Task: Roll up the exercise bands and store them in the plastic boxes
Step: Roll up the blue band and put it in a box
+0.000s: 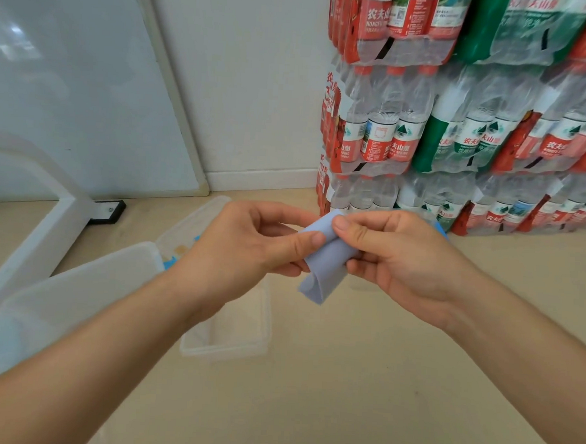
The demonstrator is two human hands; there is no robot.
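Note:
A pale blue exercise band (323, 266), partly rolled, hangs in mid-air between both hands above the floor. My left hand (250, 250) pinches its left side with thumb and fingers. My right hand (400, 260) pinches the roll's upper right part, thumb on top. Below my left hand stands an open clear plastic box (245, 349) on the floor. A second clear box (190, 227) lies farther back, with something bright blue inside it. A frosted lid or box (73, 299) sits at the left, partly hidden by my left forearm.
Shrink-wrapped packs of water bottles (457, 128) are stacked high at the back right. A white board (72, 94) leans against the wall at the left, with a white stand (49, 231) in front of it. Beige floor (344, 392) spreads in the foreground.

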